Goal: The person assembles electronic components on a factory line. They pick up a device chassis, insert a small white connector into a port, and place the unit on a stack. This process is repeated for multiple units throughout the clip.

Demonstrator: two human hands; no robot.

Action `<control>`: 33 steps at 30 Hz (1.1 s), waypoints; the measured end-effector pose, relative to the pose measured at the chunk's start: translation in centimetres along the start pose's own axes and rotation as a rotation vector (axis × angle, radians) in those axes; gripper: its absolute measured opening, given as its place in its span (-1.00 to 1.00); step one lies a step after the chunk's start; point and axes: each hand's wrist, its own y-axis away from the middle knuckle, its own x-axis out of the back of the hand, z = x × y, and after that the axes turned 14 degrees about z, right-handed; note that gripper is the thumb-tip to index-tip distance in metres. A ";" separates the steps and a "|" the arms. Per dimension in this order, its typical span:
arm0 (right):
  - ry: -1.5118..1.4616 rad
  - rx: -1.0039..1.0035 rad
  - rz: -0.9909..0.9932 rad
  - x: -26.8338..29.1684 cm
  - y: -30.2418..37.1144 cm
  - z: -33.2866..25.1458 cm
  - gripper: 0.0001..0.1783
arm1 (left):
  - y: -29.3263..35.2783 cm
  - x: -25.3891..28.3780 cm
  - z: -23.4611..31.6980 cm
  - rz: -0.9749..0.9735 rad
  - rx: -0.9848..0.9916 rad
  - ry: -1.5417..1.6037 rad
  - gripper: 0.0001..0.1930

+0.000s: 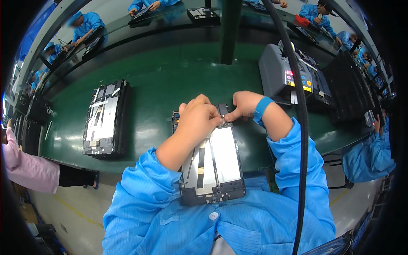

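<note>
Fingers [214, 115] of the left hand [197, 119] are curling down tight onto the far end of a flat panel assembly [212, 163], while the right hand [243, 105] is pinching narrow, thumb and forefinger closing on a small part at that same far edge; what exactly sits between them is too small to tell. Both sleeves are coming in blue from the lower edge, and a blue band [261, 108] is circling the right wrist.

Panel and black frame are lying lengthwise at the near edge of the green desk [170, 76], the near end overhanging toward the person's lap, a pale reflective sheet and dark strips facing up. It is looking stiff but thin, light enough for one hand, and likely fragile across its shiny face; the black frame along the long edges is appearing to be the safest place to take hold, with fingertips kept off the glossy middle.

A second panel assembly [104, 119] is resting well apart toward the left side of the desk, untouched. A grey machine [282, 76] with coloured buttons is standing near the far right corner, and a black cable [302, 127] is hanging down past the right forearm. A pink sleeve [29, 170] is showing at the left edge, and other workers in blue are sitting along the far side.
</note>
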 end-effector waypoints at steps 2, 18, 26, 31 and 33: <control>-0.302 -0.066 -0.003 -0.1 1.0 0.3 -0.45 | -0.2 -0.1 -0.5 -0.014 0.006 0.011 -0.89; -0.530 -0.160 0.024 -1.7 3.5 -1.3 -0.66 | 2.5 0.2 -1.1 0.153 -0.289 -0.076 -0.85; -0.726 -0.244 0.010 -1.9 3.2 -0.4 -0.79 | 4.3 0.9 0.0 0.092 -0.407 -0.235 -0.62; -0.605 -0.008 0.441 -5.0 7.3 0.4 -0.79 | 9.1 5.8 -0.1 -0.039 -0.186 -0.042 -0.21; -0.429 -0.020 0.544 -5.7 11.7 -0.3 -0.72 | 12.5 7.6 -0.9 -0.112 -0.047 0.060 -0.01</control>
